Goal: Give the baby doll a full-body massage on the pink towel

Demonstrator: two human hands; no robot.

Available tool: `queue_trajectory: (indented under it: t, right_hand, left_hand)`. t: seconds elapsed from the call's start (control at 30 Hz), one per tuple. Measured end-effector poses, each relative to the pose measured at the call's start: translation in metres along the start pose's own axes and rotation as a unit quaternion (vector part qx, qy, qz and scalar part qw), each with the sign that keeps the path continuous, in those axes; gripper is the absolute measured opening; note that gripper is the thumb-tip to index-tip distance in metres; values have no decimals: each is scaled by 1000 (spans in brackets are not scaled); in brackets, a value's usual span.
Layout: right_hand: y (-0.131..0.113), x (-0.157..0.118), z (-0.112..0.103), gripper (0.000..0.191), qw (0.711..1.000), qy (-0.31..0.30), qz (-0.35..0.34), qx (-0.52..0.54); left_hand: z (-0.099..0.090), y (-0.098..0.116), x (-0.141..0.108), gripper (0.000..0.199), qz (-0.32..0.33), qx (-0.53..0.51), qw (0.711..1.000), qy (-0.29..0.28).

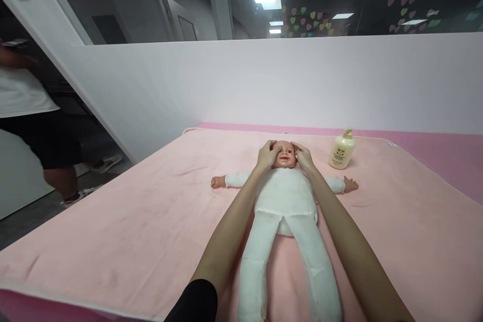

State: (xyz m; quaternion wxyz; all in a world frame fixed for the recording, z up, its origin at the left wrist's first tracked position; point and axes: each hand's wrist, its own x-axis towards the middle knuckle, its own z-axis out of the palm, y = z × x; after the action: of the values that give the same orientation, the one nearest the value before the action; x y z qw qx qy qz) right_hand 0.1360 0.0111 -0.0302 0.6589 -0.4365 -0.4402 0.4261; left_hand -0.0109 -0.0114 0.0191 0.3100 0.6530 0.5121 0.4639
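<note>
Cupping either side of the baby doll's head (pixel 286 161), the left hand (pixel 266 156) and right hand (pixel 304 157) lie with fingers lengthened, not clenched; the left thumb reaches over the brow. Contact from both sides probably keeps the head from rolling. Behind, a white partition wall (pixel 302 80) bounds the work area. Before it spreads a pink blanket (pixel 151 201), likely padding and protecting the surface. On it the baby doll (pixel 286 193) lies face up, legs toward the wearer, perhaps so both forearms can reach evenly. Smallest, a pump bottle (pixel 341 151) stands upright beyond the right hand, seemingly placed within reach yet clear of the arms.
</note>
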Motion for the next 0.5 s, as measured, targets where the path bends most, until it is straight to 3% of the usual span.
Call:
queue_trajectory:
  t: [0.4,0.5]
  right_hand:
    - [-7,-5,0,45,1000,8,11,-18]
    - [-12,-8,1,44,999,11,42,-10]
  left_hand:
    - [0,-9,9,43,-42,-105,993,-16]
    - [0,-9,10,41,-49,-114,992,-8]
